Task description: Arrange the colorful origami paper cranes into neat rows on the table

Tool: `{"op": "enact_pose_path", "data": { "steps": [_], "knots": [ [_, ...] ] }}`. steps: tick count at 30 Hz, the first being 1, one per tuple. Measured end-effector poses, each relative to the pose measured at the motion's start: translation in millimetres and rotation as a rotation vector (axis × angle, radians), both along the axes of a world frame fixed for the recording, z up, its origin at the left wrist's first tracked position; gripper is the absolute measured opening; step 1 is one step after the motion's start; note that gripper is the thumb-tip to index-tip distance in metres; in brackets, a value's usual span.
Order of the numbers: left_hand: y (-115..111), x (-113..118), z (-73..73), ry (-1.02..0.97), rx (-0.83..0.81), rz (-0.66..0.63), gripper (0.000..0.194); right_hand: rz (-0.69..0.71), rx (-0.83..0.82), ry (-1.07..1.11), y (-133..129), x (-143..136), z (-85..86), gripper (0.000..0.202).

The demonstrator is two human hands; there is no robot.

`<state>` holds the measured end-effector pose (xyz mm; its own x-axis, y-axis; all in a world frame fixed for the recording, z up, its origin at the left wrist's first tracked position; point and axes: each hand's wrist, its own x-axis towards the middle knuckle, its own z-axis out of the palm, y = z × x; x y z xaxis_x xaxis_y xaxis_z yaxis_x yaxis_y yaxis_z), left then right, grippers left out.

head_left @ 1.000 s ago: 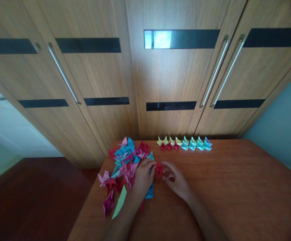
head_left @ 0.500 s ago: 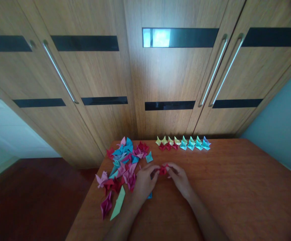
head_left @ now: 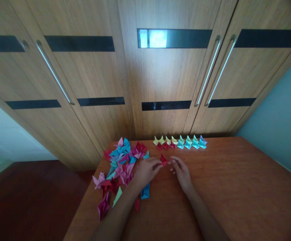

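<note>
1. Currently, you have the red origami piece (head_left: 163, 160) between both hands, above or on the wooden table (head_left: 233, 187); you cannot tell which from this angle.
2. Your left hand (head_left: 147, 171), at about 8 o'clock from that piece, has its thumb and fingers drawn together in a pinch on the near-left edge.
3. Your right hand (head_left: 181, 171), at about 4 o'clock, is loosely curled and partly open, with nothing visible in its grasp. Its fingertips sit just beside the piece; whether they touch is too small to tell.
4. So your left hand is the nearer one, in contact. The red piece is compact, with one point aimed at roughly 12 o'clock; its long axis is unclear.
5. From the piece, the double row of standing origami pieces runs from about 11 to 2 o'clock: yellow pieces (head_left: 167, 140) behind three red pieces (head_left: 166, 146), then aqua pieces (head_left: 188, 144) toward the right end.
6. At 9 o'clock, beyond your left hand, lies the mixed origami pile (head_left: 121, 160).
7. Toward 7 o'clock, a blue origami piece (head_left: 145, 192) lies beside your left wrist, and your left forearm partly covers a pale green paper piece (head_left: 117, 196).
</note>
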<state>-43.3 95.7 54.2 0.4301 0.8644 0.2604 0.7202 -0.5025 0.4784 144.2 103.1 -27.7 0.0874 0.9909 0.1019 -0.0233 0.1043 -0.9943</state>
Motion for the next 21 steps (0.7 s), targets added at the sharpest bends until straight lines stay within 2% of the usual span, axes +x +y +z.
{"op": "enact_pose_path", "data": {
  "steps": [3,6,9,13,21],
  "knots": [
    [29.8,-3.4,-0.7,0.091,0.014,0.111,0.018,-0.106,0.071,-0.165,7.4,7.0,-13.1,0.036],
    [56.8,-4.3,-1.9,0.191,0.002,0.192,0.020,-0.102,0.126,-0.303,9.1,8.4,-18.4,0.032],
    [73.9,-1.5,-3.6,0.285,-0.025,0.237,0.021,-0.092,0.169,-0.398,7.3,6.7,-15.4,0.029],
    [83.0,2.9,-6.5,0.393,-0.066,0.279,0.025,-0.100,0.166,-0.423,5.8,5.7,-9.3,0.029],
    [84.3,7.2,-7.2,0.494,-0.104,0.311,0.027,-0.096,0.156,-0.431,5.6,5.1,-7.0,0.027]
  ]
}}
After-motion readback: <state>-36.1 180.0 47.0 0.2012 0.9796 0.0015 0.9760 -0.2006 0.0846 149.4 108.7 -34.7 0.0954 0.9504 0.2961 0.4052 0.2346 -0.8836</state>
